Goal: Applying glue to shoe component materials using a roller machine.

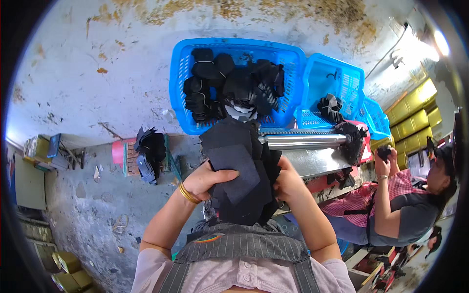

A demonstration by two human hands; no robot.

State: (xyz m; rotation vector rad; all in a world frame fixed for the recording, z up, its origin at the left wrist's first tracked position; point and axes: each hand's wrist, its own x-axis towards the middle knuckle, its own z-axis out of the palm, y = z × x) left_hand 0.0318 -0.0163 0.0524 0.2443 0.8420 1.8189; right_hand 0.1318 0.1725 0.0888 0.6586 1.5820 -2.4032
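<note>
Black sheets (236, 166), loose stack, held up in front of the striped apron (234, 246), near side of the blue basket (177, 88), left of the metal roller (305, 141). Left hand (202, 181) clamped on the stack's left side: thumb flat across the top sheet, pointing right, other fingers hidden. Right hand (287, 179) at the right edge, touching; fingers mostly behind sheets, can't tell how closed. Both forearms angle inward from the lower edge, elbows bent out, gold bangles (188, 193) on left wrist.
</note>
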